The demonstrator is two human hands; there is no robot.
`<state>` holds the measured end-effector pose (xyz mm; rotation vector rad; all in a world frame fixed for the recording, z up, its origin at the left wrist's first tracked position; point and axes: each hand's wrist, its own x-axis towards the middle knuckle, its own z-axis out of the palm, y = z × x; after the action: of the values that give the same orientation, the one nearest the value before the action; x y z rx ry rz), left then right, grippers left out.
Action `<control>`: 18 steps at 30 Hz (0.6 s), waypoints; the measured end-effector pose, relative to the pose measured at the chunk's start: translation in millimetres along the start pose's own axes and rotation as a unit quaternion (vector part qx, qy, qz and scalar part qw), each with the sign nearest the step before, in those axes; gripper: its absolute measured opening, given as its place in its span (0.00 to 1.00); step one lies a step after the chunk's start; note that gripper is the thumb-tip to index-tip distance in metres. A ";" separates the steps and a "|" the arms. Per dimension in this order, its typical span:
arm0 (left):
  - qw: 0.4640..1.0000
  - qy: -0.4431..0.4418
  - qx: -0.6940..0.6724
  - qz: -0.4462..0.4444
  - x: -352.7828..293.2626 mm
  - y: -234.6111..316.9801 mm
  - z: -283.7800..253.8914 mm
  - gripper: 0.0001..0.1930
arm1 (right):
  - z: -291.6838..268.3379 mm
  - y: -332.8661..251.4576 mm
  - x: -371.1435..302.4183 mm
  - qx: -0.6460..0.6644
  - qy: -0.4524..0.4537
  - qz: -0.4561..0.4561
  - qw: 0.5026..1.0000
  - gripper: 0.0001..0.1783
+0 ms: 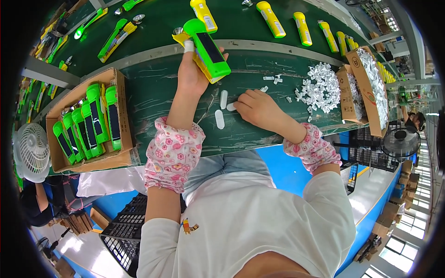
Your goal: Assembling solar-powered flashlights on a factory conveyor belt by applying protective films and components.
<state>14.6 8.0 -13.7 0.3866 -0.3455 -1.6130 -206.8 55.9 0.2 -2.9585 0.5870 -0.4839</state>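
My left hand (191, 76) is wrapped round a green and yellow flashlight (208, 48), which has a dark solar panel on its green side. It is raised above the near edge of the conveyor, with its yellow half mostly hidden underneath. A white covering sits on one finger of that hand. Low over the green worktable (167, 111), my right hand (257, 109) has its fingers curled onto a small white oval piece (231, 107). Two more white oval pieces lie beside it, an upright one (224, 99) and a flatter one (219, 119).
On my left stands a cardboard box (125, 118) of green flashlight parts with solar panels. A pile of small white parts (320, 88) lies to the right, beside cardboard boxes (364, 88) holding more. Beyond, yellow flashlight bodies (271, 19) lie along the green conveyor (157, 25). A white fan (32, 150) stands far left.
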 end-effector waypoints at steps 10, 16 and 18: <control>0.992 -0.092 -0.088 -0.019 -7.0 3.5 15.7 0.25 | -69.6 -2.0 31.1 0.566 0.098 0.302 0.761 0.06; 0.982 -0.187 -0.006 -0.023 -21.4 -7.7 24.9 0.29 | -84.4 8.8 86.6 0.382 0.185 0.203 0.882 0.07; 0.976 -0.214 -0.011 -0.027 -20.2 -10.5 18.0 0.31 | -83.3 10.1 94.9 0.331 0.162 0.197 0.908 0.07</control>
<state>-1.5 28.7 -1.5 0.0263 -0.6472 -1.7473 -154.2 8.1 105.1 -2.0653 0.8237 -0.9165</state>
